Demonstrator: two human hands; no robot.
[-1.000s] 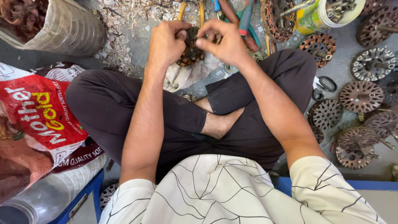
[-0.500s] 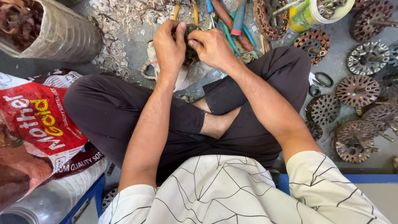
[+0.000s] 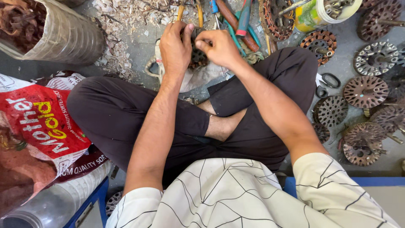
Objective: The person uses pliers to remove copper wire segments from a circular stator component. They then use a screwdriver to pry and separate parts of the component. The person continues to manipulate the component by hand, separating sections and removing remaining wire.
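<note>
Stripping a slotted core, with a row more on the floor

Gripping a dark, round slotted core (image 3: 197, 54) between both hands, the person sits cross-legged on the grey floor (image 3: 139, 42) and holds the piece out in front of the knees, just above a crumpled pale cloth (image 3: 192, 78). The left hand (image 3: 175, 46) is wrapped round the core's left side, fingers curled shut over it. The right hand (image 3: 219, 46) is closed on its right edge, thumb and fingertips pinched together at the rim; whether they pinch wire or bare metal is too small to tell.

Most of the core is hidden by the hands, so how much of it is finished cannot be judged. A fair guess from the surroundings is that the work is mid-run. A scatter of pale scraps (image 3: 122, 25) lies on the floor beyond the left knee, and a clear sack of reddish-brown tangled material (image 3: 46, 29) stands at the far left, which suggests stripped stuff already set aside. To the right, many similar round slotted discs (image 3: 365, 90) lie spread out, several with shafts, near a yellow-and-white tub (image 3: 320, 12). Which of them are done is not clear.

Pliers and screwdrivers (image 3: 236, 21) lie just beyond the hands, untouched. A red printed bag (image 3: 38, 126) rests by the left thigh.
</note>
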